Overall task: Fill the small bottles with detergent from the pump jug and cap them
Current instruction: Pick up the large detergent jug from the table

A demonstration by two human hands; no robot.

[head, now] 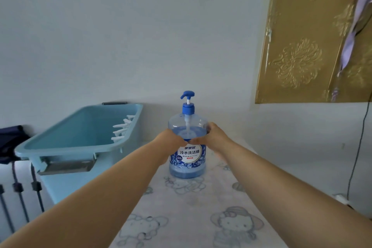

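A clear pump jug holding blue detergent stands upright on the far middle of the table, with a blue pump head on top and a blue-and-white label. My left hand grips its left shoulder and my right hand grips its right shoulder, thumbs nearly meeting at the front. No small bottles or caps are in view.
The table wears a white cloth with cartoon prints. A light blue plastic tub with white clips on its rim sits to the left. A dark cable hangs at the right wall. A gold patterned panel hangs above.
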